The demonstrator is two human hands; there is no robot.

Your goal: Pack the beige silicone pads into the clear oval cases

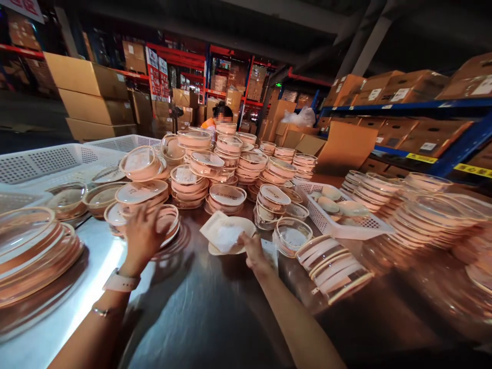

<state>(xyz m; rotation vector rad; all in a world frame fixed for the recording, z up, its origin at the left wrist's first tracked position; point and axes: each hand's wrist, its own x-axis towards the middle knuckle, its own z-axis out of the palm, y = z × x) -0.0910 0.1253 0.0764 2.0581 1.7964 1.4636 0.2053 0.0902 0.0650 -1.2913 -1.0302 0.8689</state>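
My left hand (142, 237) rests on a round clear container with a pink rim (169, 220) at the left of a shiny metal table (200, 318); its fingers wrap the container's near side. My right hand (253, 251) pinches the edge of a white pouch lying on a cream round pad (226, 234) in the middle. A watch and a bracelet sit on my left wrist. Just right of my right hand stands an open clear tub (292, 236).
Several stacks of closed pink-rimmed containers (226, 169) crowd the table's far half. White plastic baskets stand at the left (46, 161) and right (338, 218), the right one holding cream pads. Lid stacks (334, 266) lie right and left. A person (221, 115) works behind, among cardboard boxes and shelving.
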